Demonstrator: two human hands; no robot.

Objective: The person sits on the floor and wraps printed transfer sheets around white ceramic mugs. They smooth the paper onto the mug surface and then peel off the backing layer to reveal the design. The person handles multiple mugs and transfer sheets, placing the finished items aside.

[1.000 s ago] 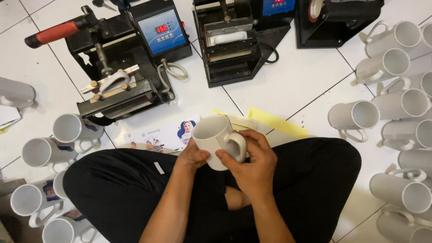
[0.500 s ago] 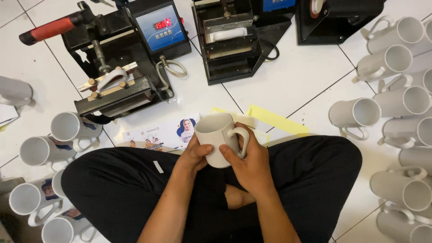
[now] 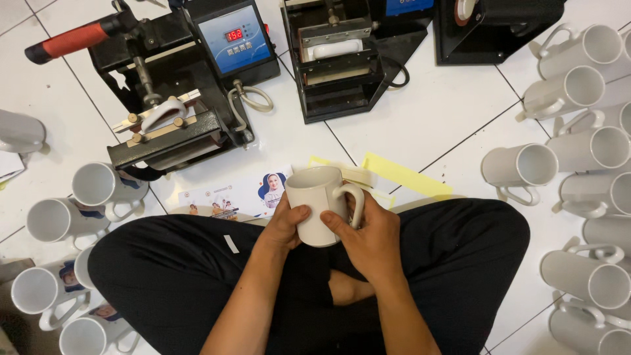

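White mug [image 3: 320, 205] sits upright above the person's crossed legs, which makes it the landmark. To its far left, printed mugs [image 3: 98, 185] lie on the tiled floor [image 3: 434, 112]. Up and left stands a black mug press [image 3: 177, 98]. The left hand [image 3: 284, 225] clasps the mug's left side; the right hand [image 3: 371, 238] grips its right side by the handle. Blank mugs [image 3: 522, 167] lie to its right.

Plain white mug [image 3: 320, 205]; black trousers [image 3: 171, 276]; yellow paper strip [image 3: 402, 176] at one o'clock of it; black press [image 3: 177, 98] at eleven, red handle [image 3: 75, 39], blue panel.
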